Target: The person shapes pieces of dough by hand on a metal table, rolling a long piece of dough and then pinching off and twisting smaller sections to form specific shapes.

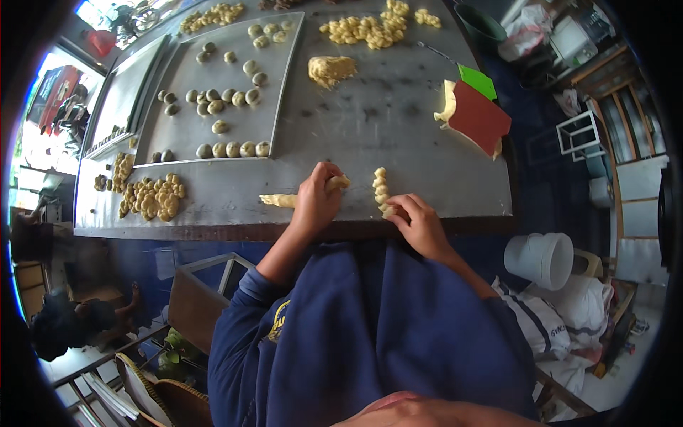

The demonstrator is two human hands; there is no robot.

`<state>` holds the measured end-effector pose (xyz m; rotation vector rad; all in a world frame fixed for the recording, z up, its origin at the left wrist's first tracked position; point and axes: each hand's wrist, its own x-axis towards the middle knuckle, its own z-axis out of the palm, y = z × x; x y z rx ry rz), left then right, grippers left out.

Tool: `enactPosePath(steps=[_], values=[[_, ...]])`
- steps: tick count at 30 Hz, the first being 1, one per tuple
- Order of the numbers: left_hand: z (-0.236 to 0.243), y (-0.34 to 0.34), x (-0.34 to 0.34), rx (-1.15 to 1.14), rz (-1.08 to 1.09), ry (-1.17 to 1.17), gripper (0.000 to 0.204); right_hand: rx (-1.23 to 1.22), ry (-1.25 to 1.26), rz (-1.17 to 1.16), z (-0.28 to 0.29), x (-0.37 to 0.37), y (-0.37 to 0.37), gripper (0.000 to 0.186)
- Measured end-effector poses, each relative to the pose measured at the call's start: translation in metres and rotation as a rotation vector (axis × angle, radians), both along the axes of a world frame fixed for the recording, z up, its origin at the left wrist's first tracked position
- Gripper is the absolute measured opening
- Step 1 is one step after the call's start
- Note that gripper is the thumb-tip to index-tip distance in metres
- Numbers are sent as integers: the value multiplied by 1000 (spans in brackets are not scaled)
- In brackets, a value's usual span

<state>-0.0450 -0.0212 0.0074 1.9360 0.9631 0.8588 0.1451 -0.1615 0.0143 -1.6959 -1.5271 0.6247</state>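
Near the front edge of the metal table, my left hand point(319, 198) is closed around a pale yellow dough rope point(279, 200). One end of the rope sticks out to the left, the other shows past my fingers on the right. Just to its right lies a short row of small dough pieces point(380, 186), lined up away from me and touching one another. At the near end of that row my right hand point(421, 222) has its thumb and fingertips pinched on a dough piece, partly hidden by the fingers.
A large dough lump point(331, 70) rests mid-table. Dough balls dot a metal tray point(178, 121) at left; a dough pile point(151, 197) sits before it, another point(366, 30) far back. A red-brown sheet point(478, 117) covers something yellow at right. A white bucket point(538, 261) stands below.
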Motion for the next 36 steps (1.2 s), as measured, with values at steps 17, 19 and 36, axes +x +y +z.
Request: enactPosePath(steps=[17, 19, 36], values=[[26, -12, 9, -478, -309, -74, 23, 199, 164, 77, 8, -9, 40, 18], [17, -11, 10, -244, -244, -13, 17, -157, 631, 22, 10, -8, 38, 15], [2, -5, 6, -49, 35, -28, 21, 267, -203, -78, -23, 34, 61, 19]])
